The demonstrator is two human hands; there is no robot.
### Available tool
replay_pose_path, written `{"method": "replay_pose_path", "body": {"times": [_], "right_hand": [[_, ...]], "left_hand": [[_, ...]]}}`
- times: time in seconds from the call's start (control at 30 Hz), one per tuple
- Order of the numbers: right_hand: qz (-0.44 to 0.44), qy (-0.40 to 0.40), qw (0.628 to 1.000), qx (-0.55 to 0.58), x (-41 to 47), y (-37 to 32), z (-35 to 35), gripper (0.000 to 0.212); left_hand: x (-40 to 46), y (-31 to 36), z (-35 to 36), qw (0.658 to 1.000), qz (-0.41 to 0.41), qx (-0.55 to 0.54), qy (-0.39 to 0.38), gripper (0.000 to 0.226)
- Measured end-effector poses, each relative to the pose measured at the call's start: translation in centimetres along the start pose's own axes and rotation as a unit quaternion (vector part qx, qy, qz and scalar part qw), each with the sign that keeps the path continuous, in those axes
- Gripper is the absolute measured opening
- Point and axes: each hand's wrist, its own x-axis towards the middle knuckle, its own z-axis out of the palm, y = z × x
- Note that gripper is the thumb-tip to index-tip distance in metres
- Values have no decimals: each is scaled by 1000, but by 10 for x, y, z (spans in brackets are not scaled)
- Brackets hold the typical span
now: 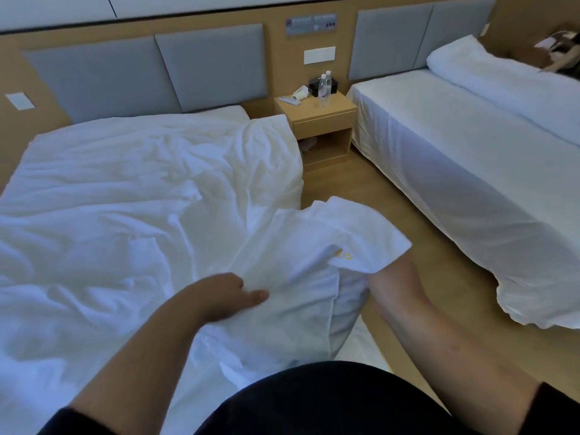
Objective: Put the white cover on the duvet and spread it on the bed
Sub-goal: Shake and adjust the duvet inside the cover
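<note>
A crumpled white duvet (131, 196) covers the near bed on the left. The white cover (301, 243) is bunched at the bed's right edge, and one corner with a small yellow mark (343, 255) is lifted over the floor. My left hand (226, 293) lies on the cover near me, fingers curled into a fold and thumb stretched along the cloth. My right forearm (408, 302) reaches up under the lifted corner. The right hand itself is hidden inside the fabric.
A wooden nightstand (317, 120) with two water bottles (324, 86) stands between the beds. A second bed (470, 158) with a white sheet and a rolled duvet (489, 73) is on the right. A strip of wooden floor (361, 189) runs between them. Grey headboard panels (213, 64) line the wall.
</note>
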Motion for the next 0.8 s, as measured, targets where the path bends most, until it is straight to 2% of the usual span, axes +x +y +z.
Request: {"method": "replay_pose_path", "body": {"times": [0.07, 0.1, 0.13, 0.2, 0.23, 0.27, 0.33, 0.4, 0.47, 0.53, 0.57, 0.63, 0.7, 0.73, 0.8], "right_hand": [[10, -15, 999, 34, -2, 4, 2, 25], [-3, -8, 999, 35, -1, 4, 3, 24], [-11, -6, 999, 47, 1, 4, 4, 25], [10, -17, 996, 83, 7, -1, 5, 19], [28, -36, 995, 84, 8, -6, 7, 19], [50, -56, 995, 71, 9, -12, 8, 22], [105, -90, 990, 6, 8, -22, 10, 22], [111, -119, 985, -61, 4, -28, 11, 24], [91, -198, 974, -68, -2, -34, 18, 32], [30, -276, 957, -85, -12, -30, 19, 47], [-18, -268, 956, -121, -15, -23, 19, 47], [-137, -135, 954, -230, -21, -12, 16, 22], [-250, 4, 907, -338, -22, -9, 12, 29], [-267, 39, 899, -344, -20, -11, 10, 33], [-254, 33, 924, -285, -19, -25, 8, 35]], "left_hand": [[16, 1, 21, 992, -2, 92, -83, 74], [20, 2, 30, 987, -3, 133, -94, 72], [24, 1, 38, 984, 10, 166, -65, 70], [20, 8, 39, 982, 96, 140, 86, 64], [18, 13, 34, 973, 161, 66, 149, 57], [15, 20, 28, 960, 220, -33, 170, 47], [11, 37, 22, 931, 274, -220, 99, 31], [12, 51, 27, 882, 250, -399, 9, 40], [12, 58, 36, 804, 201, -560, -3, 45], [9, 62, 39, 733, 171, -658, 5, 36], [9, 65, 38, 715, 162, -680, 6, 34], [8, 69, 35, 703, 142, -697, 22, 33], [10, 73, 32, 696, 122, -706, 55, 30], [9, 75, 31, 695, 119, -706, 75, 29], [7, 79, 29, 705, 130, -689, 110, 26]]}}
